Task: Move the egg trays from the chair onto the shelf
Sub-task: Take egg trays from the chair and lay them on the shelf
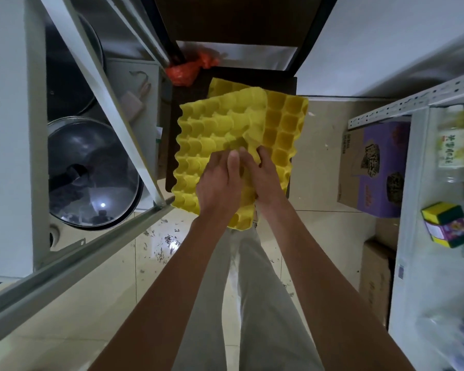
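While both my hands pinch the top egg tray (pixel 212 135) at its near edge — left hand (pixel 217 183), right hand (pixel 263 178), fingers closed on it — the shelf (pixel 97 76) lies to my left, chair (pixel 188 89) ahead.

Both hands, left (pixel 220 180) and right (pixel 263 178), cover the egg trays' (pixel 212 129) near cells; trays hide the chair (pixel 188 92) seat. Right shelf (pixel 413 167) goods are blurred.

One head-worn wide-angle camera looked steeply down from above, close over both forearms, toward the chair (pixel 252 76) ahead, with shelves (pixel 413 103) at both sides.
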### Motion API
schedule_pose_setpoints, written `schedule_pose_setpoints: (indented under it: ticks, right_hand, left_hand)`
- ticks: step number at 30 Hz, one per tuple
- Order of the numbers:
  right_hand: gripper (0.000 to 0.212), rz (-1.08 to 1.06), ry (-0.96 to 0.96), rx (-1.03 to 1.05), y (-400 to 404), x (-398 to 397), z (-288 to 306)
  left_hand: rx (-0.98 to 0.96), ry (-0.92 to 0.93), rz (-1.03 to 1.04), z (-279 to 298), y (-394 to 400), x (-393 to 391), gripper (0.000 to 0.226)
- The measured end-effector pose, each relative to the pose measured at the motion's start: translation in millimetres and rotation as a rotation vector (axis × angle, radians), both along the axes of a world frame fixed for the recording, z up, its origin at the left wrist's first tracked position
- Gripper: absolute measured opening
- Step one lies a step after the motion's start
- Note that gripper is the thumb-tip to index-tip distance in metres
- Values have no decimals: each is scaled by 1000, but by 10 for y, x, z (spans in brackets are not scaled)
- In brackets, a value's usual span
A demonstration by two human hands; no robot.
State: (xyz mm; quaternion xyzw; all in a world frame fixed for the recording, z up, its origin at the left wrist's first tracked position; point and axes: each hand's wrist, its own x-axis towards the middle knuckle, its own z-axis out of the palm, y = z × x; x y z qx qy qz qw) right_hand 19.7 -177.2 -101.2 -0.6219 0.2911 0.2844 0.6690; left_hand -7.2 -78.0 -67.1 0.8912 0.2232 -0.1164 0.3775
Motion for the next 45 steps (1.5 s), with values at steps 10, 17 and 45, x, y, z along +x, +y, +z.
schedule_pose_setpoints:
  ticks: [10, 17, 45]
  right_hand:
    - [51, -203, 23, 102, -300, -97, 78]
    - [57, -286, 84, 347, -1075, -397, 325]
    - [29, -1313, -187, -522, -2118, -4170, 3361]
  left_hand:
    - [4, -68, 70, -134, 448, -63, 46]
    - [-134, 202, 141, -168, 965, 200, 56]
    - [-674, 530, -838, 2737, -2271, -999, 40]
